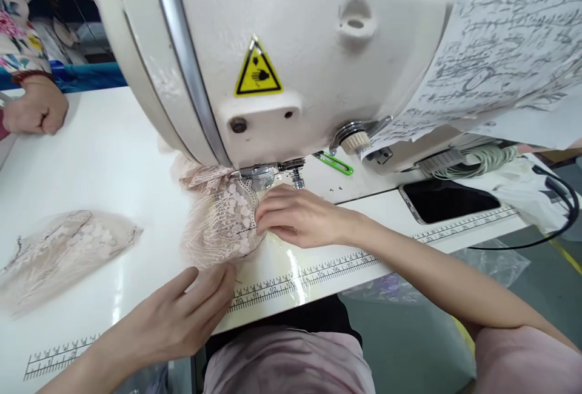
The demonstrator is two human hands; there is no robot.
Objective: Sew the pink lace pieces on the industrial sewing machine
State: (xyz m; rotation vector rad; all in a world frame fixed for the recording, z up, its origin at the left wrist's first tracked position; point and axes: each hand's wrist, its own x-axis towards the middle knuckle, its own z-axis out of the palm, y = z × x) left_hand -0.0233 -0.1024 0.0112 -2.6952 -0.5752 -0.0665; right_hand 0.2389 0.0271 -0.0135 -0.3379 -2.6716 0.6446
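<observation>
A beige lace piece with pale appliqué flowers and dark thread lines lies bunched under the head of a white sewing machine. At its right edge my right hand is closed, the fingertips pinching the lace just in front of the presser foot area. My left hand has its bent fingers on the near edge of the same lace; the fingertips are partly hidden in the sheer fabric. The needle cannot be made out behind the machine's parts.
Another lace piece lies on the left of the white table. A green thread snipper, a phone and coiled cable are to the right. Handwritten paper hangs from the machine. Another person's hand rests at the far left.
</observation>
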